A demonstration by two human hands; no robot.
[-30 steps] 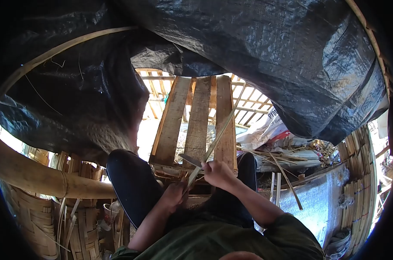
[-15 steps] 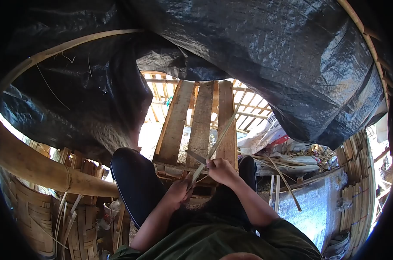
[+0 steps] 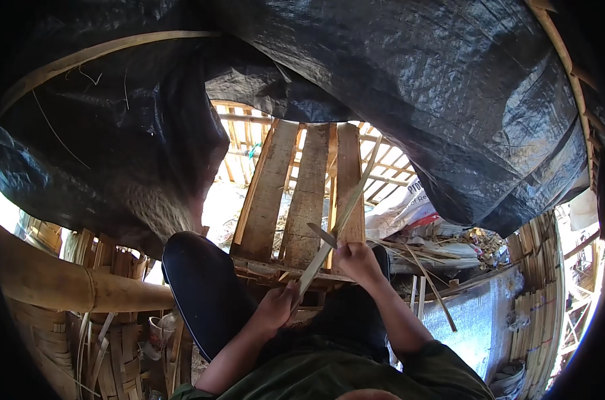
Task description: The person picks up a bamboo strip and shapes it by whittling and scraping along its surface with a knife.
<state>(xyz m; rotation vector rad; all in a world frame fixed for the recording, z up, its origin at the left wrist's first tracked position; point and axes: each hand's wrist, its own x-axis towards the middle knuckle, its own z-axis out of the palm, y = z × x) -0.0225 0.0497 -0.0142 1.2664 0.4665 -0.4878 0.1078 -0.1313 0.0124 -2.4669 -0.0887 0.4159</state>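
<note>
My left hand (image 3: pixel 277 305) is closed around the lower end of a long bamboo strip (image 3: pixel 348 208), which slants up and away to the right. My right hand (image 3: pixel 358 261) grips a knife, its handle hidden in my fist. The knife blade (image 3: pixel 322 235) points up and left, crossing the strip just beyond my right fingers. Both hands are above my lap, between my knees. Under the strip's far part stands a slatted wooden bench (image 3: pixel 306 193).
A black tarpaulin (image 3: pixel 436 100) hangs overhead and at both sides. A thick bamboo pole (image 3: pixel 82 287) runs along the left. At the right are a printed white sack (image 3: pixel 399 210), loose bamboo strips (image 3: pixel 432 287) and a silvery sheet (image 3: pixel 469 333). A cup (image 3: pixel 161 330) sits low at left.
My right hand and the knife have moved a little up and to the right along the strip, away from my left hand. The left hand keeps its hold.
</note>
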